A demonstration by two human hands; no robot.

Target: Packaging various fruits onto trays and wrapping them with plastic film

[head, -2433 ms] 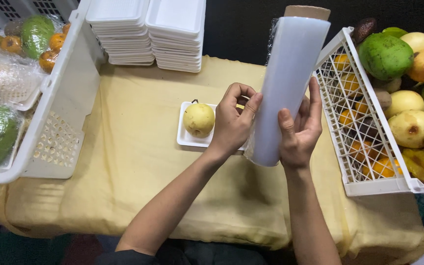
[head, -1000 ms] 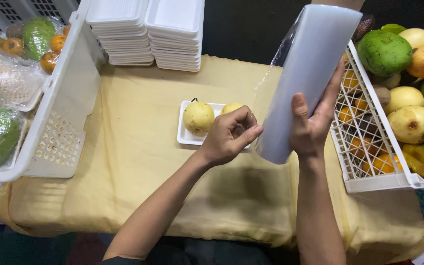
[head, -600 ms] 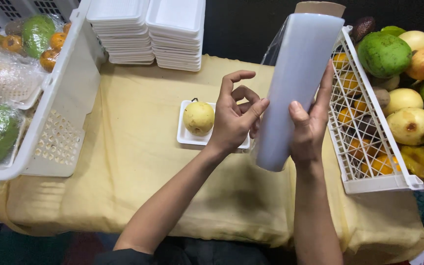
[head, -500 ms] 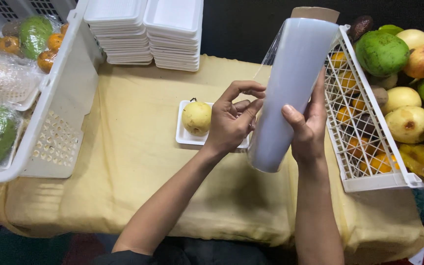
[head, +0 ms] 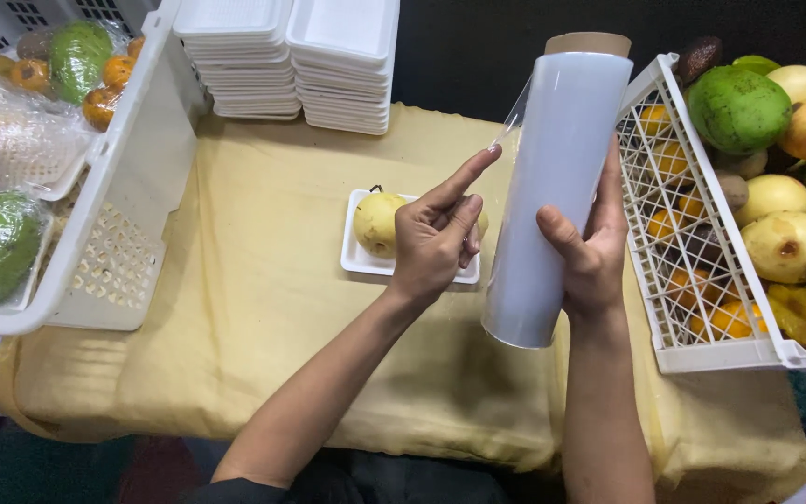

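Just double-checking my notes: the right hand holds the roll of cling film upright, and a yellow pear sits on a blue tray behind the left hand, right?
Not quite: the head view shows the tray is white, not blue. The rest holds.

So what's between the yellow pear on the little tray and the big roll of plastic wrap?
In the head view, the left hand is there, its forefinger stretched toward the plastic wrap roll, partly covering the foam tray beside the yellow pear.

The right hand [head: 588, 245] stands upright, thumb and fingers curled in a grip. Just beside it, the left hand [head: 436, 238] extends its index finger, other fingers loosely bent.
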